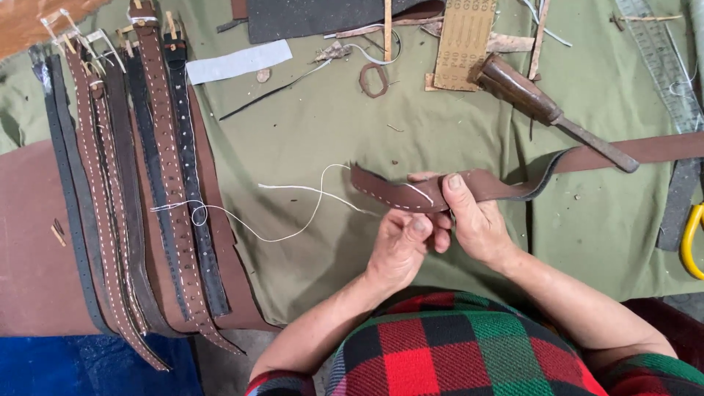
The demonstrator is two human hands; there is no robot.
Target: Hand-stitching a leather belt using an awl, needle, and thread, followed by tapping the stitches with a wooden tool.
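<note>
1. Head view: the brown leather strap [469, 185] runs off to the right of the hands, where a wooden-handled tool [543, 106] lies across it, and its far end is cut off at the picture's edge.
2. Whether a needle is held cannot be made out; the fingertips hide that spot.
3. The white thread [293, 213] trails left from the hands in loose loops over the green cloth [330, 125]; its start at the strap is partly hidden.
4. The left hand [400, 246] is curled just under the strap's stitched end, thumb and fingers pinched together at its lower edge.
5. The right hand [473, 216] grips the strap from below, thumb pressed flat on top.
6. Both hands touch each other, forearms coming up from the plaid sleeves.
7. Far left of the hands lie finished belts [139, 183], side by side.
</note>
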